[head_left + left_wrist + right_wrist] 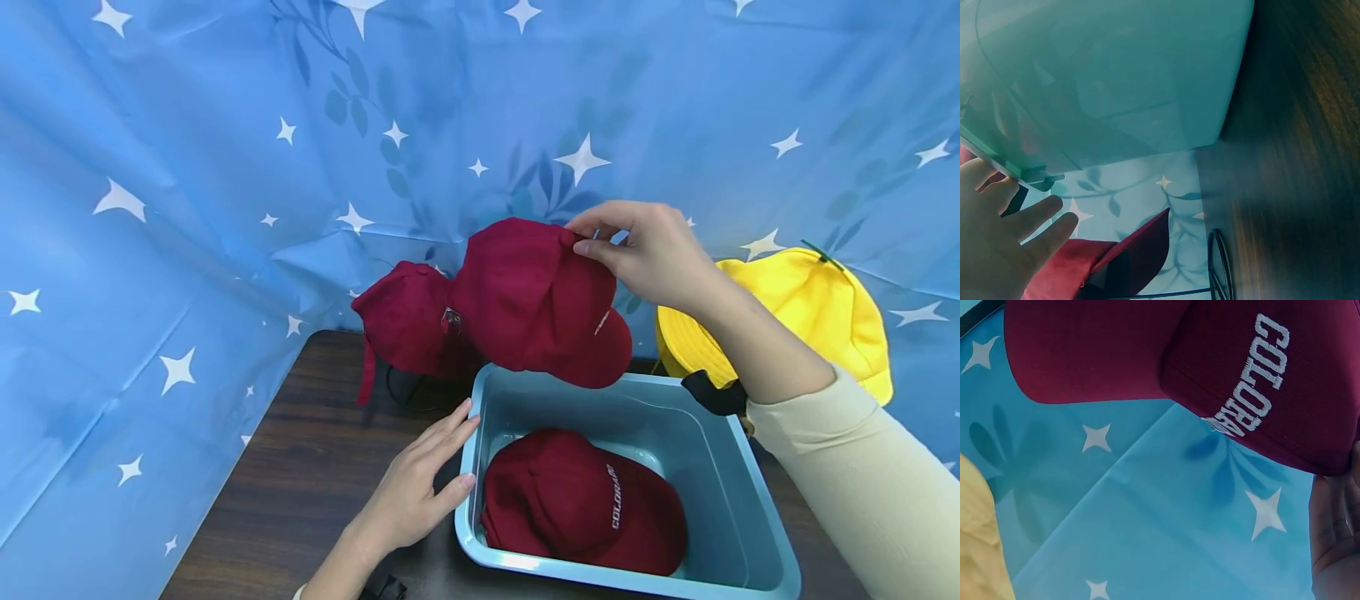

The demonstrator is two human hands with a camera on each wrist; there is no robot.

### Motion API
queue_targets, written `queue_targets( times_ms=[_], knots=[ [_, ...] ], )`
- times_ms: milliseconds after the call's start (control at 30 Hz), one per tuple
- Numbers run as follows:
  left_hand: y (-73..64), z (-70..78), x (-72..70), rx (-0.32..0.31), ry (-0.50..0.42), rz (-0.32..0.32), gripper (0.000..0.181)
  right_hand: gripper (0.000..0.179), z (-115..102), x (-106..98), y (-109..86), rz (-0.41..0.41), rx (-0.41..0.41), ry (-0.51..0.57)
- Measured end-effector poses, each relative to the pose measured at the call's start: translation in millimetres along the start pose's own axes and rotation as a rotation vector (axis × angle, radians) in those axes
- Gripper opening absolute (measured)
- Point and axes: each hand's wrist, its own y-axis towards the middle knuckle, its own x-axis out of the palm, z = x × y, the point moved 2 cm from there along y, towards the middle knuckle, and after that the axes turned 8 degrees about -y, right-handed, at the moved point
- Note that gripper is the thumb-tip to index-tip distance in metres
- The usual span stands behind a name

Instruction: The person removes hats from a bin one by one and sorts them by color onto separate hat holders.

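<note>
Above the back rim of a light blue plastic bin [720, 492], my right hand [651, 254] pinches a dark red baseball cap [517, 300] by the top of its crown. White lettering on that cap's front [1260, 372] shows in the right wrist view. My left hand [412, 483] has its fingers spread at the bin's left rim, with fingertips and thumb against it. Inside the bin lies another dark red cap [562, 492], lettered COLORADO, its brim toward the right. A third dark red cap [408, 321] with a hanging strap is behind, partly hidden by the held one.
A yellow hat [817, 308] is at the right, behind my right forearm. On the dark wooden table [300, 467], a black cable [1213, 262] lies beyond the bin. A blue cloth with white stars [225, 167] hangs at the back and left.
</note>
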Motion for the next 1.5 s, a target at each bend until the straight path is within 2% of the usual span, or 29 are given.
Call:
queue_targets(
  times_ms=[233, 400, 833, 1067, 1500],
  knots=[
    [-1.8, -0.8, 1.3, -0.005, -0.006, -0.001, 0.061, 0.024, -1.7, 10.6, 10.2, 0.064, -0.029, -0.003],
    [-1.1, -0.6, 0.8, -0.002, -0.006, 0.001, 0.061, 0.025, -6.2, 15.7, 18.6, 0.099, -0.013, 0.005],
    [-1.5, 0.2, 1.3, 0.006, 0.001, 0.01, 0.061, 0.023, -21.5, 46.6, 39.6, 0.221, -0.012, 0.136],
    [-1.6, -0.8, -0.1, 0.008, 0.004, 0.013, 0.061, 0.025, -31.7, 64.4, 49.0, 0.232, 0.008, 0.216],
    [-3.1, -0.9, 1.4, 0.008, 0.0, 0.01, 0.061, 0.023, -43.9, 99.9, 58.9, 0.23, -0.005, 0.222]
  ],
)
